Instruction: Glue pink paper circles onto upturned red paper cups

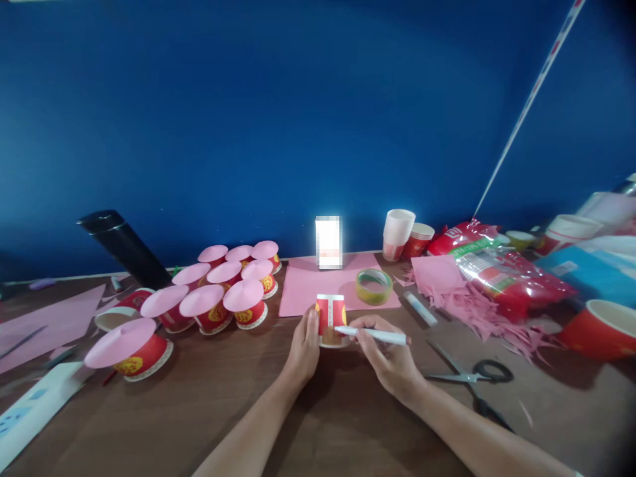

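A red and white paper cup point(332, 309) with yellow patterns stands upside down at the centre of the table. My left hand point(305, 348) is closed around its left side. In my right hand point(390, 358) is a white marker point(380, 336), its tip pointing left at the cup's front, beside a brown patch low on the wall. Whether the tip touches the cup I cannot tell. Just behind lie a pink paper sheet point(308, 285) and a roll of tape point(373, 287). A glue stick point(420, 309) and scissors point(470, 377) lie to the right.
Several upturned cups with pink paper cone tops point(201, 308) stand at left, near a black flask point(126, 248) and a power strip point(34, 411). Stacked cups point(397, 233), a red plastic bag point(501, 271), pink scraps point(477, 318) and an orange-red cup point(599, 331) occupy the right.
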Motion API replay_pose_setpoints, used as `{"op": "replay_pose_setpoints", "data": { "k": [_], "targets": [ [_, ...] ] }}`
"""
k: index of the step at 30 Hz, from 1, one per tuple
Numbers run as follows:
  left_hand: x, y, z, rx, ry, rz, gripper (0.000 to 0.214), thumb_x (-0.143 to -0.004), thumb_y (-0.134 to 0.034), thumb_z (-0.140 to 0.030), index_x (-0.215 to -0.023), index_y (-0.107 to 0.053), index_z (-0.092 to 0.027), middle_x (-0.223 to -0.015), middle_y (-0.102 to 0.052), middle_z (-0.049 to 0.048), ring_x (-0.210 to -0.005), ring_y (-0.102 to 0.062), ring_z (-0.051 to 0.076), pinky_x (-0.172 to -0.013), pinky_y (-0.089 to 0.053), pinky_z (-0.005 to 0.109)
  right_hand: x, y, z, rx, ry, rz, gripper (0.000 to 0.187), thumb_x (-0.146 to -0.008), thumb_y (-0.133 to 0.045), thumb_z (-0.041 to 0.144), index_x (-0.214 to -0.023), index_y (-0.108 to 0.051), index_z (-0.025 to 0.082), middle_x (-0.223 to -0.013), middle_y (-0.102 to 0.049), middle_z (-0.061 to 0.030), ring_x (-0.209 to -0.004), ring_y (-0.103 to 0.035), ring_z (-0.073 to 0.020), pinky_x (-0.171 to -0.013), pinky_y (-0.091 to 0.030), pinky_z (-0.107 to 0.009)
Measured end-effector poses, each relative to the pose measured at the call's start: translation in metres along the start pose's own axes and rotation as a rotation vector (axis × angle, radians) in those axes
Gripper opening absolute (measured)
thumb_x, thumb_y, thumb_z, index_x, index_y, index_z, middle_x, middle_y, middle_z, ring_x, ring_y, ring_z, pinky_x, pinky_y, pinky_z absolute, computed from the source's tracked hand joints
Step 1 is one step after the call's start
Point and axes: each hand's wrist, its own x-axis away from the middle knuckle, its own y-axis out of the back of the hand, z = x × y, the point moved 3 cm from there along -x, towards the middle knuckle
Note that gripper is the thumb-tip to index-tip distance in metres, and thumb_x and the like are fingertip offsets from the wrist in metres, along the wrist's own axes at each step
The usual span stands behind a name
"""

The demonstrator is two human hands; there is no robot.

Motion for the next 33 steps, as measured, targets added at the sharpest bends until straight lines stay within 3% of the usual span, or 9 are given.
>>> {"op": "replay_pose_setpoints", "data": {
  "k": [15,26,30,33],
  "targets": [
    [0.0,-0.002,-0.001,0.005,-0.022,0.021,0.044,-0.084,-0.034,-0.046,-0.104,-0.056,-0.013,-0.106,-0.062,0.0096,-0.099,-0.055,0.02,-0.084,-0.042,0.029,0.0,-0.002,0.002,0.01,0.023,0.018,0.013,-0.084,-0.048,0.024,-0.086,-0.058,0.017,-0.075,-0.062,-0.0036,-0.066,-0.058,-0.0137,-0.061,-0.047,-0.023],
    [0.004,-0.003,-0.009,0.013,-0.071,0.092,0.041,-0.086,-0.031,-0.044,-0.096,-0.056,-0.013,-0.086,-0.064,0.0062,-0.074,-0.057,0.016,-0.073,-0.044,0.027,0.001,-0.002,0.003,0.13,0.066,0.038,0.012,-0.082,-0.049,0.023,-0.087,-0.059,0.017,-0.079,-0.063,-0.0044,-0.069,-0.058,-0.0148,-0.065,-0.046,-0.024],
    [0.002,-0.002,-0.006,0.004,-0.065,0.064,0.042,-0.085,-0.032,-0.045,-0.1,-0.056,-0.013,-0.094,-0.064,0.0078,-0.084,-0.058,0.018,-0.08,-0.043,0.029,0.001,-0.002,0.005,0.175,0.099,0.081,0.011,-0.081,-0.049,0.022,-0.079,-0.059,0.017,-0.071,-0.061,-0.0028,-0.064,-0.056,-0.0135,-0.062,-0.045,-0.024],
    [-0.001,0.001,0.001,-0.015,-0.028,0.008,0.044,-0.085,-0.032,-0.045,-0.102,-0.057,-0.014,-0.104,-0.062,0.0097,-0.097,-0.056,0.02,-0.087,-0.041,0.031,0.001,0.0,0.003,0.102,0.048,0.078,0.012,-0.081,-0.049,0.023,-0.08,-0.059,0.017,-0.07,-0.061,-0.0028,-0.061,-0.055,-0.0129,-0.057,-0.044,-0.022]
  ]
}}
